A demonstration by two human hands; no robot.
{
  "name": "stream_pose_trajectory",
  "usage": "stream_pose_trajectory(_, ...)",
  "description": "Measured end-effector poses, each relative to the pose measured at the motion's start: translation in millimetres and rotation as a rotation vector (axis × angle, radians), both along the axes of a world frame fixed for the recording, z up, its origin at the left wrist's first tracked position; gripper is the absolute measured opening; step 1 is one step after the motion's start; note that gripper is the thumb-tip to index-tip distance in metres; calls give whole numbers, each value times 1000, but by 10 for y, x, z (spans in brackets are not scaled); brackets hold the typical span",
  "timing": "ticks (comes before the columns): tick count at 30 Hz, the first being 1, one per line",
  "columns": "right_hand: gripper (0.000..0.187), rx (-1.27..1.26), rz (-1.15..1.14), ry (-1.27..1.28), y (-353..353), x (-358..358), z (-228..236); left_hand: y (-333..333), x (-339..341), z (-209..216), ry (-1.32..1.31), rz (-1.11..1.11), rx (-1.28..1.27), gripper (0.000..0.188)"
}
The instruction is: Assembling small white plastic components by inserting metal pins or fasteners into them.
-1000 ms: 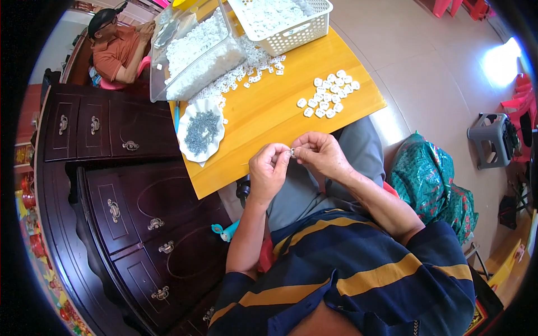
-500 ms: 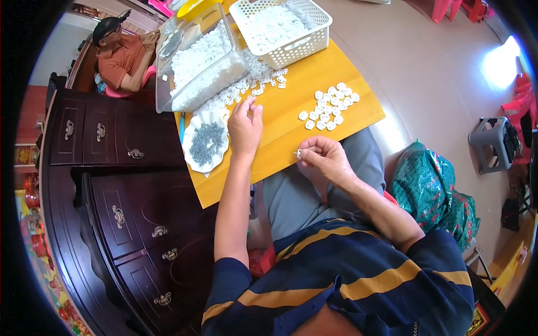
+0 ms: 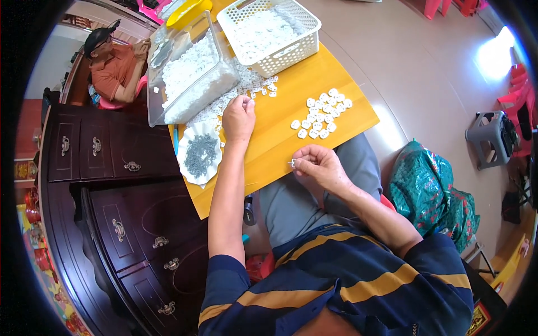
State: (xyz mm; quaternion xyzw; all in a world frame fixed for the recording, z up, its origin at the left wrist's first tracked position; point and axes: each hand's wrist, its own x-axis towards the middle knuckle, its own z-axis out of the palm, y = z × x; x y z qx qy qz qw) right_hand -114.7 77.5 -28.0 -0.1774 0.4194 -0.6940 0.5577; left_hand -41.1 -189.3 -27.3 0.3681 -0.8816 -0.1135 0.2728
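Between the thumb and forefinger of my right hand (image 3: 320,167) is a small white plastic piece (image 3: 292,163) with a thin pin sticking out, held just past the table's near edge. My left hand (image 3: 239,119) is closed over the table beside the scattered loose white pieces (image 3: 268,88); whatever its fingertips hold is hidden. Left of that wrist, a white scalloped dish (image 3: 193,178) contains a heap of small grey nails (image 3: 203,154). A loose group of white pieces (image 3: 321,115) lies on the right part of the table.
A clear plastic bin (image 3: 221,84) and a white perforated basket (image 3: 283,61), both full of white pieces, stand on the wooden table (image 3: 269,151). Dark drawers (image 3: 120,213) flank the left. A green bag (image 3: 420,179) and grey stool (image 3: 486,137) are at right. Another person (image 3: 115,70) sits far left.
My left hand's fingers have closed beside the scattered pieces. The right hand keeps its pinch on the white piece. The view has shifted slightly.
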Motion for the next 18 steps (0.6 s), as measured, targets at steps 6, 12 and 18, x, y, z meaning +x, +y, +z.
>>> stream_pose_trajectory(6, 9, 20, -9, 14, -7, 10, 12, 133, 108, 25, -38, -15, 1, 14)
stream_pose_trajectory(12, 9, 25, -37, 37, -3, -3, 25, 738, 359, 171, 280, -117, 485, 13)
stream_pose_trajectory(18, 9, -11, -68, 59, -13, -12, -50, 1352, 659, 298, 416, -163, 863, 21)
